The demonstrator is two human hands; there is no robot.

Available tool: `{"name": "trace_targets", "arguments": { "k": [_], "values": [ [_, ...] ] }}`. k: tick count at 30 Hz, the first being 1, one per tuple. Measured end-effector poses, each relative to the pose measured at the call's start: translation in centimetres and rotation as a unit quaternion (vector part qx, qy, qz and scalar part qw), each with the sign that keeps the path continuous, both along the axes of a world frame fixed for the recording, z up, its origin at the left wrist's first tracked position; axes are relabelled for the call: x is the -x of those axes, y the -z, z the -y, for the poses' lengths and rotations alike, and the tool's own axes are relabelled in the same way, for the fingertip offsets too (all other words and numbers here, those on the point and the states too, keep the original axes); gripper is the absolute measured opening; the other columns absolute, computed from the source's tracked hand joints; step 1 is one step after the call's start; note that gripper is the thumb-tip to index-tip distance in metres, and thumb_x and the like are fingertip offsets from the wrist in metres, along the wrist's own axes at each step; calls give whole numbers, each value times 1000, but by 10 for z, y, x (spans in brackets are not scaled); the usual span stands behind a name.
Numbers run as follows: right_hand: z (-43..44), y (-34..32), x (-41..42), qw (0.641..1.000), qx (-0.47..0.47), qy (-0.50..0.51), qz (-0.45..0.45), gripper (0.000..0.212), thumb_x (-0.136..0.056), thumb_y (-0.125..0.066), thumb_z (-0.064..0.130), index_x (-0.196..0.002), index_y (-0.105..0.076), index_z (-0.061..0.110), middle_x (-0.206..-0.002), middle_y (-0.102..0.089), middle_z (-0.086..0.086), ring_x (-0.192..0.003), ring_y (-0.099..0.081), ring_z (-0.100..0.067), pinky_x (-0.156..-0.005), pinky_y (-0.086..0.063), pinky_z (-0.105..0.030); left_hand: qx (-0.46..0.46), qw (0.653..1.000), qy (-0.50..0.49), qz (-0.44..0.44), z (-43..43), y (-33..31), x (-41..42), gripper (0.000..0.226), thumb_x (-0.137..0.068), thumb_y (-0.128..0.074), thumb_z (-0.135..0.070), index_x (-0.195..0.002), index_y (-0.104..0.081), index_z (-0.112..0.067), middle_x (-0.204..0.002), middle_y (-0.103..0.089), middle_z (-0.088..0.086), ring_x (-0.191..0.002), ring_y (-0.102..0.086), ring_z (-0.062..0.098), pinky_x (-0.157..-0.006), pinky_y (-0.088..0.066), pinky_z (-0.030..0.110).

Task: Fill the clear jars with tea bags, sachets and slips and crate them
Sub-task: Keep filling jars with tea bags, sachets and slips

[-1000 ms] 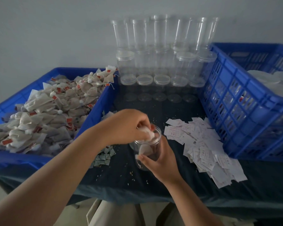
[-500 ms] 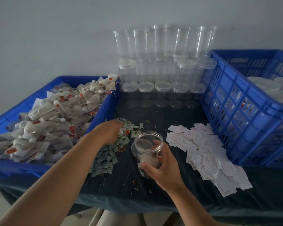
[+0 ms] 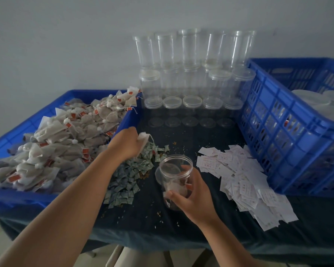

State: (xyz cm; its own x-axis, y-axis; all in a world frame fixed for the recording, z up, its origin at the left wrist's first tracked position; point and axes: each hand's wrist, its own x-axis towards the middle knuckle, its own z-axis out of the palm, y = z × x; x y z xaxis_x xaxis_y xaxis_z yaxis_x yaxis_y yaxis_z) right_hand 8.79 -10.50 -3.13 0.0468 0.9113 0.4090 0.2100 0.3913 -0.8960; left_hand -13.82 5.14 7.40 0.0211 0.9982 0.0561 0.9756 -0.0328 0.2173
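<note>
Right hand (image 3: pixel 193 195) wraps jar (image 3: pixel 175 170) low on its wall, mouth above the grip, likely light, slick, crushable; left hand (image 3: pixel 126 144) pinches limp bag (image 3: pixel 144 138) by a corner, up-left of jar.

Two blue crates (image 3: pixel 266 97), two hands (image 3: pixel 193 197) and one open jar (image 3: pixel 175 170) are counted on one table (image 3: pixel 152 224).
Five lidded jars (image 3: pixel 192 102) are seen in the stack's front row, the tiers behind (image 3: pixel 189 49) being too crowded to number; tea bags (image 3: pixel 66 143), sachets (image 3: pixel 131 170) and slips (image 3: pixel 239 174) are heaped in three uncountable piles.
</note>
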Motion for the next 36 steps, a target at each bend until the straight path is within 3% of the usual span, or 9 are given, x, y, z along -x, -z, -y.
{"name": "trace_targets", "arguments": {
  "k": [2,5,7,13,15,19,24,31,36],
  "values": [
    [0,0,0,1000,5,-3,-6,66,-82,-94,46,-136,-57,40,-128,-70,17,-113,-72,-9,-82,-59,-16,-32,995,-13,91,2,-8,3,23,-104,-61,-29,-87,-56,-14,-75,-59,-3,-64,-56,13,-54,-37,31],
    [0,0,-1,1000,10,-7,-7,66,-82,-95,46,-135,-57,41,-128,-70,17,-113,-73,-9,-82,-60,-17,-36,960,5,278,17,-22,1,20,-102,-64,-32,-121,-62,-26,-98,-68,-11,-89,-67,10,-71,-51,31],
    [-1,-1,0,1000,8,-6,-4,66,-82,-94,49,-135,-56,41,-128,-70,17,-113,-73,-8,-82,-60,-17,-13,923,57,380,29,-33,-4,21,-100,-67,-36,-119,-73,-42,-103,-77,-15,-94,-73,4,-81,-55,31],
    [-2,2,0,1000,16,-6,-3,67,-81,-94,50,-135,-57,38,-128,-70,14,-112,-74,-12,-80,-64,-25,2,890,143,433,66,-63,-31,32,-72,-71,-59,-99,-78,-42,-96,-78,-12,-90,-72,6,-83,-58,36],
    [-2,2,0,1000,13,-6,-6,66,-81,-94,48,-135,-57,36,-126,-71,13,-111,-75,-13,-79,-64,-25,19,897,175,406,74,-66,-39,24,-76,-78,-51,-96,-76,-38,-92,-77,-12,-85,-72,4,-81,-60,34],
    [-2,5,-4,1000,18,-5,0,72,-80,-94,51,-137,-57,27,-123,-72,10,-107,-76,-13,-80,-66,-34,83,944,269,170,88,-64,-47,17,-89,-80,-47,-101,-70,-42,-99,-73,-30,-89,-69,-8,-78,-52,18],
    [-1,7,-2,999,17,1,38,71,-75,-91,62,-132,-58,37,-117,-73,15,-105,-76,-11,-83,-66,-36,172,928,328,40,94,-71,-43,21,-107,-61,-40,-123,-71,-49,-113,-72,-33,-105,-65,-13,-96,-51,21],
    [1,4,0,999,4,4,36,71,-73,-87,72,-132,-49,64,-125,-70,23,-109,-75,-8,-85,-65,-29,17,982,160,100,37,-105,20,19,-101,-70,-29,-101,-70,-48,-100,-72,-24,-88,-68,-8,-76,-46,18],
    [1,5,0,999,7,-10,42,68,-73,-90,69,-129,-52,63,-122,-71,22,-106,-76,-8,-82,-66,-30,190,966,23,-176,-8,-62,84,47,-99,-65,-8,-143,-59,-24,-143,-61,4,-119,-61,25,-100,-54,42]
  ]
}}
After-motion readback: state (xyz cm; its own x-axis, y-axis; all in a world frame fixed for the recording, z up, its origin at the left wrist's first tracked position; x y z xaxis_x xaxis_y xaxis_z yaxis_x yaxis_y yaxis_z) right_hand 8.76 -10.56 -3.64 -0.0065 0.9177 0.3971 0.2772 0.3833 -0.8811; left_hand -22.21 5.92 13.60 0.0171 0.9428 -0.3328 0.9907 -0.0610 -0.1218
